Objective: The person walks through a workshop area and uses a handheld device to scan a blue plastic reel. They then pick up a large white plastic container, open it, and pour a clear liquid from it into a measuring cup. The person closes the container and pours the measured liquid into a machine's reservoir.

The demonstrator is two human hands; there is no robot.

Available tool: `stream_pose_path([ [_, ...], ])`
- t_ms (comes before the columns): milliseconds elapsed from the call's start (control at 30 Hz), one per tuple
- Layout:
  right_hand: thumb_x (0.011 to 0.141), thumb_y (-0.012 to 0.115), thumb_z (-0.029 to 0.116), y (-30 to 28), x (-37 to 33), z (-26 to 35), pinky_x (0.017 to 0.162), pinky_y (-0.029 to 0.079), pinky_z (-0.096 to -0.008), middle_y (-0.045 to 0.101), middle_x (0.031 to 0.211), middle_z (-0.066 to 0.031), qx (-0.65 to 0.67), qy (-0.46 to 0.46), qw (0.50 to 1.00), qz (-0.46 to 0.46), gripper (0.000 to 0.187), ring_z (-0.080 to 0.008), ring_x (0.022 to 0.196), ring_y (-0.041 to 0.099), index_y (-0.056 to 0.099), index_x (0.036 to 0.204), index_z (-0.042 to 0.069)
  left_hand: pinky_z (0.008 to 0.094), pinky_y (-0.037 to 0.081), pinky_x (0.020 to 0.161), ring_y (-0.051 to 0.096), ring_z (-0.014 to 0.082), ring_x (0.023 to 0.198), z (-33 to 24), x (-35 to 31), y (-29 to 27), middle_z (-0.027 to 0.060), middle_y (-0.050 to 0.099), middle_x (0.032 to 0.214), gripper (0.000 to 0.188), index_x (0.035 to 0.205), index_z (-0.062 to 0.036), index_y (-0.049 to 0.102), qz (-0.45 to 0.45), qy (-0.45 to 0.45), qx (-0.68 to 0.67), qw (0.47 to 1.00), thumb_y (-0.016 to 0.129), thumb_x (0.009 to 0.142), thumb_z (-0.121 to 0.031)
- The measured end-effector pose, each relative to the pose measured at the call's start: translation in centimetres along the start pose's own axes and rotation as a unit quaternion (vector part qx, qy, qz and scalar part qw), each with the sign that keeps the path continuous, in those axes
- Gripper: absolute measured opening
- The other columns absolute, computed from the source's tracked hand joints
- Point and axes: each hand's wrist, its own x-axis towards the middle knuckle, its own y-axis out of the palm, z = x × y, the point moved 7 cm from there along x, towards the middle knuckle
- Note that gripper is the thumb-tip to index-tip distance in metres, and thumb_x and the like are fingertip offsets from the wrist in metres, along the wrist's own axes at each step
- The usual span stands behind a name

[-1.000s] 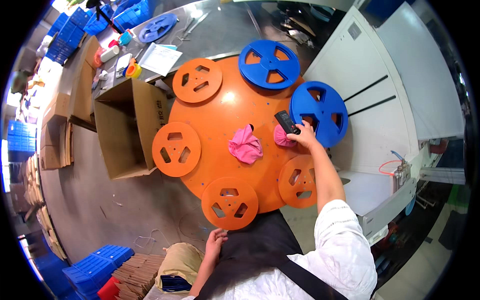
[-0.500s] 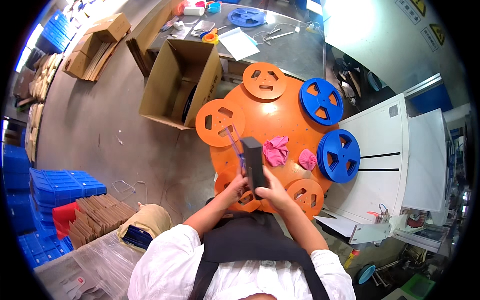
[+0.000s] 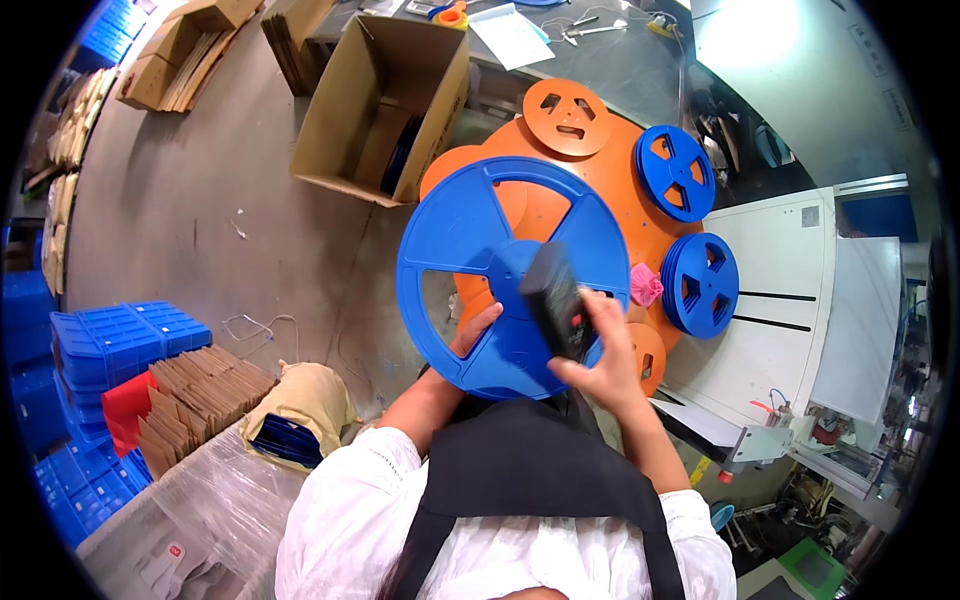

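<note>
head view: the apron (image 3: 540, 460) is nearest, with the reel (image 3: 503, 270) just past it, its broad face toward the camera; the left hand (image 3: 475, 330) pinches the reel by its lower-left window, forearm under the rim, fingers partly hidden; the right hand (image 3: 607, 350) clasps the device (image 3: 553, 303), thumb at its near end; the device lies to the left of that grip, over the right side of the reel's hub, its blurred long axis slanting from near right to far left; whether it touches the reel i cannot tell; the right hand is the nearer to the hub; the cloth (image 3: 646, 286) sits just off the right rim on the table (image 3: 625, 190), a blue stack (image 3: 702, 286) beyond it; floor (image 3: 270, 270) spreads leftward; the carton (image 3: 340, 110) stands past the upper-left rim; a disc (image 3: 567, 116) lies farther, at the table's far edge.
</note>
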Motion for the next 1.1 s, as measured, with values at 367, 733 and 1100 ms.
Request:
stream_pose_path([
  [367,0.064,0.077,0.017,3.4,4.8,3.9,0.087,0.045,-0.0395,0.051,0.118,-0.0174,-0.261,-0.129,0.946,-0.14,0.061,-0.0327,0.099,0.052,0.06,0.122,0.016,0.0353,0.048,0.091,0.057,0.0195,0.106,-0.2,1.3,1.5,0.0086,0.053,0.12,0.062,0.137,-0.0093,0.036,0.026,0.0,-0.043,0.999,0.065,0.083,-0.022],
  [733,0.074,0.07,0.037,3.4,4.1,4.8,0.089,0.041,-0.0405,0.051,0.12,-0.0175,-0.312,-0.16,0.924,-0.15,0.055,-0.0324,0.102,0.051,0.061,0.124,0.018,0.035,0.047,0.091,0.057,0.0192,0.106,-2.3,2.5,3.6,0.0087,0.053,0.12,0.062,0.137,-0.0087,0.036,0.04,0.066,-0.092,0.993,0.064,0.083,-0.02],
  [1100,0.072,0.071,0.039,2.7,3.1,5.7,0.089,0.036,-0.0383,0.05,0.122,-0.0139,-0.335,-0.156,0.911,-0.182,0.057,-0.0277,0.105,0.049,0.059,0.126,0.022,0.0348,0.047,0.091,0.056,0.0189,0.106,-4.4,3.1,7.0,0.0088,0.054,0.12,0.062,0.137,-0.0081,0.036,0.059,0.125,-0.094,0.986,0.064,0.083,-0.019],
])
